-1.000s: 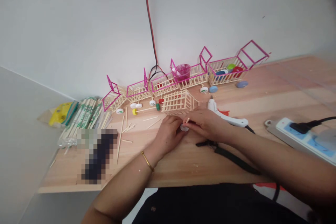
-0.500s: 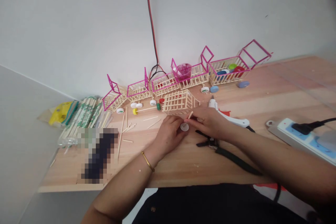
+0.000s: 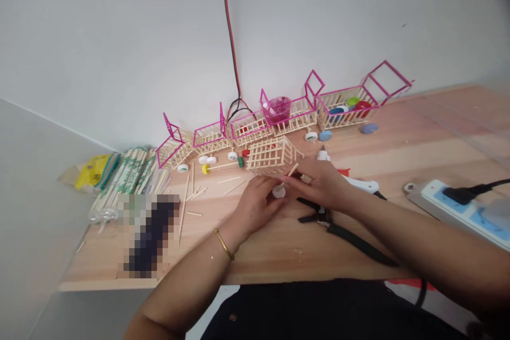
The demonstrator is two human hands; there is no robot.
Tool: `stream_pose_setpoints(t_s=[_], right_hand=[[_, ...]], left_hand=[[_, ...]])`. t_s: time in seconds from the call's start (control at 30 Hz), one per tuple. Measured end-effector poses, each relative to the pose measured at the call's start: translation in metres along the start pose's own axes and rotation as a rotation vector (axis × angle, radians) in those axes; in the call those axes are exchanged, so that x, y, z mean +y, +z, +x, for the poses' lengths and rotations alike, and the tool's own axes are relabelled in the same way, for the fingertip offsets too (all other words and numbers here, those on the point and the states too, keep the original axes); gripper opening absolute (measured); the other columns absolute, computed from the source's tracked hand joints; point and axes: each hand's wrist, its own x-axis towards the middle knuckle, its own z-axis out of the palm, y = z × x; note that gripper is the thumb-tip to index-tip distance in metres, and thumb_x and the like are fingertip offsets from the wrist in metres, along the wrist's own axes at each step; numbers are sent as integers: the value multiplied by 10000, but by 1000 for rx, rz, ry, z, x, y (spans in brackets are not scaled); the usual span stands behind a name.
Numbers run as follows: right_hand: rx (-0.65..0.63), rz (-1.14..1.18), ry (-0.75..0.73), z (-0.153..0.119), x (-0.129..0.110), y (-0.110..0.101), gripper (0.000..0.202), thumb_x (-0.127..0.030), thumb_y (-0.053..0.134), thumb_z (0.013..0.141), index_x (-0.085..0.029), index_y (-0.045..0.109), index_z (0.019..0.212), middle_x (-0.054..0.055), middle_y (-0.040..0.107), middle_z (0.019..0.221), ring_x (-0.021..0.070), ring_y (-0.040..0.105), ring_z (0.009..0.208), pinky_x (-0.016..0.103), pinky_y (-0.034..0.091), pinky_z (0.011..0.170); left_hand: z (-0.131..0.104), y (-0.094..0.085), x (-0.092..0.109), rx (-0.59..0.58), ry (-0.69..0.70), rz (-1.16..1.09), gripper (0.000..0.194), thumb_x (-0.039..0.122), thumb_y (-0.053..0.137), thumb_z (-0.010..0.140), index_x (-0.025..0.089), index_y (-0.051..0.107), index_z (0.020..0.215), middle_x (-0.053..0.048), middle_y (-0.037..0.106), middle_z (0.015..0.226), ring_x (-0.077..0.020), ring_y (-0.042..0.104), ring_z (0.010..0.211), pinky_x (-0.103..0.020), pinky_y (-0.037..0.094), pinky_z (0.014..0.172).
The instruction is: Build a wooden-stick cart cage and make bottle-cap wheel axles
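My left hand [image 3: 257, 203], with a gold bangle at its wrist, grips a round white cap [image 3: 279, 192] between thumb and fingers. In my right hand [image 3: 314, 180] a short wooden stick [image 3: 292, 170] is pinched, tilted, its lower end at the cap. Whether the stick touches the cap I cannot tell. Just beyond my hands stands an unpainted stick basket [image 3: 269, 154]. A white glue gun [image 3: 360, 184] lies partly hidden behind my right hand, and black-handled pliers [image 3: 324, 218] lie below it.
Several pink-rimmed stick carts [image 3: 346, 109] line the wall, one holding coloured caps. A pink-stained cup [image 3: 279, 110] stands among them. Bagged sticks [image 3: 129, 175] and a pixelated dark object [image 3: 149, 239] lie left. A power strip [image 3: 470, 212] is at right.
My right hand has shifted slightly right, and the stick in it leans further over to the right. The white cap has moved slightly left in my left hand.
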Motion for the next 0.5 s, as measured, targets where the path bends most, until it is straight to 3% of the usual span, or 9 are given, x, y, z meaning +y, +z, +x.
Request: stream_pose_setpoints(t_s=[0.5], right_hand=[[-50,-34,8,0,1,4,266,-350,486,907,-181,612,745,44,667,707,175,584,666,299,413,640]], left_hand=[[0,0,2,-11,-4,25,223,217,607,806,173,611,1025,-93,651,1014,-220,584,954,-383,492,848]])
